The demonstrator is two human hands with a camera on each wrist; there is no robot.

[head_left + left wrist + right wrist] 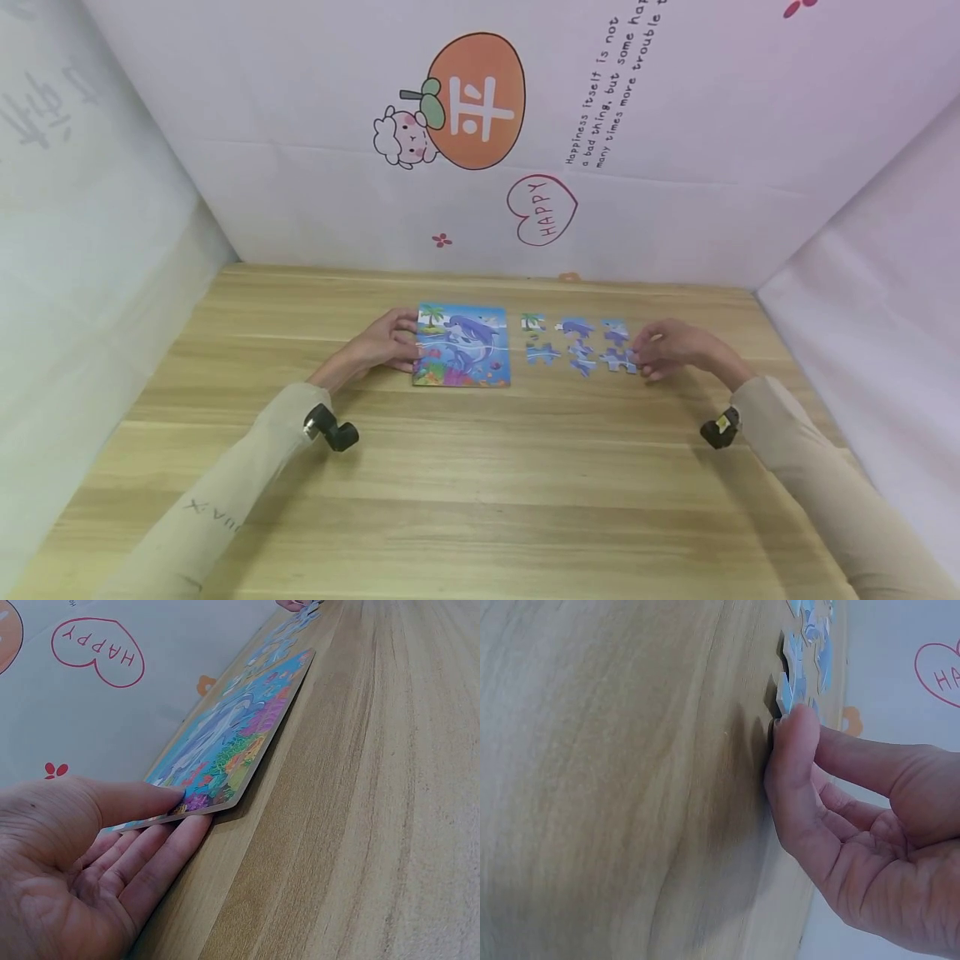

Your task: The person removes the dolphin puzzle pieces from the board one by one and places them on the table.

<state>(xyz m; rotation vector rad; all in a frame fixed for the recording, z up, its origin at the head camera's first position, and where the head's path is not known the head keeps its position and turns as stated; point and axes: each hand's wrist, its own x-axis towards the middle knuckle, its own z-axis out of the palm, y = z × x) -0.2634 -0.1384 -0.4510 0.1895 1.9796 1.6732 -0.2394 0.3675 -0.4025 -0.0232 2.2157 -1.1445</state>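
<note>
On the table [487,483]: a board [461,346] with a dolphin picture lay just left of loose pieces [542,354] set out in two rough rows.
Left hand [386,340]: half curled at the board's left edge, thumb on top and fingers beneath, gripping it.
Right hand [671,346]: bent, its thumb and forefinger drawn together at the lower row's end piece [617,359]; whether they pinched it could not be told.
Board's risk: a slack thumb could have let the raised edge drop, and a push to the right could have run it into the pieces.
Pieces' risk: flat and close-set (some all but touching), they could have been knocked askew by a stray fingertip.
Under the fingers: the right hand hid part of the end piece.
Dolphin picture: one print or joined parts, hard to say.
Frame's edge: both sleeves [217,492] were cut off below.
</note>
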